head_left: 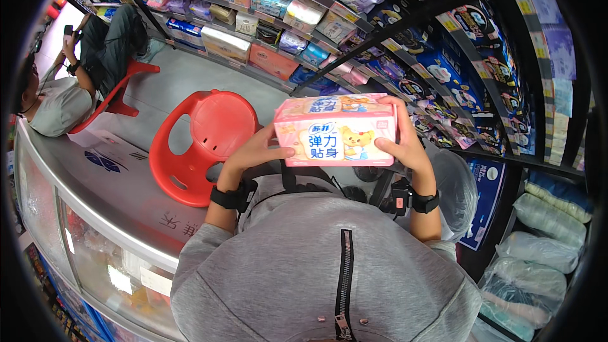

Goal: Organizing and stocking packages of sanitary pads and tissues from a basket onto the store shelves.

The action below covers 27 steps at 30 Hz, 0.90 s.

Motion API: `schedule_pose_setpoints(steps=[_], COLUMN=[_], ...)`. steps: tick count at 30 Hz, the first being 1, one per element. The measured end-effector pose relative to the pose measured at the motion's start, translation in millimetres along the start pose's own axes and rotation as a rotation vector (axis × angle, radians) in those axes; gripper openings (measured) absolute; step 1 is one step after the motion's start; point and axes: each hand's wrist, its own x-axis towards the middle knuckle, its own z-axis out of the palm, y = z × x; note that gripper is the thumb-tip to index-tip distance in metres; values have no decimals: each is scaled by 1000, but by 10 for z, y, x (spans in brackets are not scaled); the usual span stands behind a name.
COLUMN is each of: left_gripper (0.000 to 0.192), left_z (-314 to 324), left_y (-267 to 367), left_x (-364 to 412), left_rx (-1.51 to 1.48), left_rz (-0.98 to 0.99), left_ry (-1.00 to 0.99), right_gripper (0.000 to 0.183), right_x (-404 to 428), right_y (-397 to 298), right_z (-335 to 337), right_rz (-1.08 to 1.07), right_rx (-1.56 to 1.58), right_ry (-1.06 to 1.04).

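Observation:
A pink pack of sanitary pads [342, 128] is held up in front of my chest, its printed bear side facing me. My left hand [259, 149] grips the pack's left end, thumb on the front face. At the right end my right hand [401, 137] holds it, with the thumb on the front and fingers over the top edge. The fingers behind the pack are hidden. Black straps with small devices sit on both wrists.
Shelves of packaged tissues and pads [285, 23] run ahead and to the right. A red plastic chair [204, 137] stands left, beside a glass-fronted chest freezer [109, 247]. A seated person [80, 71] holds a phone farther left. Plastic-wrapped rolls [536, 256] lie at the lower right.

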Motion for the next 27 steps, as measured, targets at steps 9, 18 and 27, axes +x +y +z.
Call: schedule_pose_setpoints(steps=[9,18,27], left_gripper=[50,50,42], left_z=[-323,-334,-454], left_y=[-266,-253,-106], left_x=[-259,-362,-325], left_rx=[-346,-489,-71], left_rz=[45,20,-106], left_ry=[256,346,161], right_gripper=[68,79,75], right_x=[464,449,266], right_y=[10,-173,-168], right_z=[381,429,453], right_rz=[86,140,165], right_rx=[-6,-147,-332], right_ry=[-89,-316,-315])
